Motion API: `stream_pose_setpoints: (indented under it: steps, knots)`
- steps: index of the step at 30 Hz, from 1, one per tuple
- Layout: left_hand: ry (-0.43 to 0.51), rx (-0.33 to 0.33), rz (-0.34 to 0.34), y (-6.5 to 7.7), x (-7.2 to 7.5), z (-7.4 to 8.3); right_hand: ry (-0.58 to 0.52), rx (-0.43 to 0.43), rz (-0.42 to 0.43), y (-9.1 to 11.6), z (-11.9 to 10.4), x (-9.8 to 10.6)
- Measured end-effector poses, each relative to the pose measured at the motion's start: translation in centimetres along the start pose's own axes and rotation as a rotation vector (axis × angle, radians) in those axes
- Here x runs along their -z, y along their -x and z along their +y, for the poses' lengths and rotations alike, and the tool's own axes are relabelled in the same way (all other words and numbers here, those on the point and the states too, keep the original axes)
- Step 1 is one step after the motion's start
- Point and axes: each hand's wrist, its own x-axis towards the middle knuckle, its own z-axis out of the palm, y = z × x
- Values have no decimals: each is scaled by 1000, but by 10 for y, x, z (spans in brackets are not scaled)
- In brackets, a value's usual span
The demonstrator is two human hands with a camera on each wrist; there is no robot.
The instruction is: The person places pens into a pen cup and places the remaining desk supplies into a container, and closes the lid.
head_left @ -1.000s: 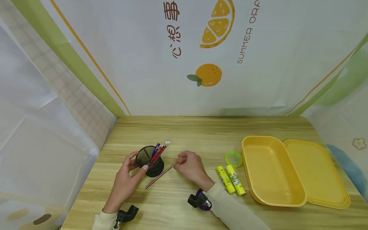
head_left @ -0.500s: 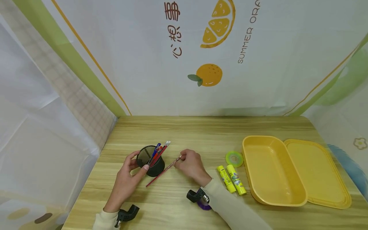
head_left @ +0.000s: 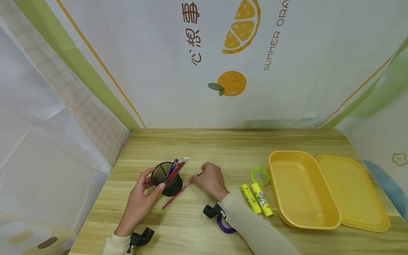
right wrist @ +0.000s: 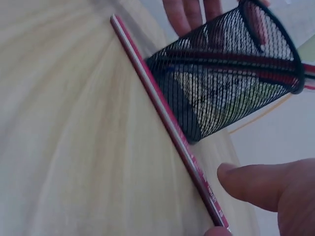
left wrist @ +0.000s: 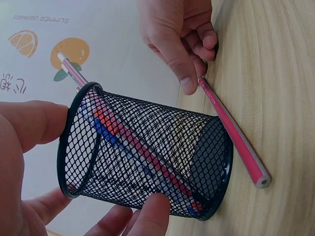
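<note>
My left hand [head_left: 141, 202] grips a black mesh pen cup [head_left: 172, 188] from the left, thumb on the near side. The cup is tilted in the left wrist view. A blue pen [head_left: 172, 166], a red pen and red pencils with white ends [head_left: 181, 167] stand in it. Right of the cup lies a red striped pencil [head_left: 176, 195], slanting across the table. My right hand [head_left: 210, 181] is at its far end. In the right wrist view a fingertip [right wrist: 218, 231] touches that end, while the thumb [right wrist: 256, 184] stands apart from the pencil.
Two yellow glue sticks [head_left: 256, 200] and a green tape roll [head_left: 259, 176] lie right of my right hand. Beyond stands a yellow box [head_left: 304, 225] beside its lid [head_left: 353, 191]. A purple tape roll [head_left: 225, 226] lies partly under my right sleeve.
My right hand and forearm have shifted slightly left and away. The thumb now stands off the pencil. Pencil, cup and left hand are almost where they were.
</note>
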Motion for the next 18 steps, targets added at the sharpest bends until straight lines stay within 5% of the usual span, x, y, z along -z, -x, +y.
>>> stream_pose_setpoints:
  steps: [18]
  knots:
    - [6,-5,8,1,0,1,69,39,-6,-3,0,1]
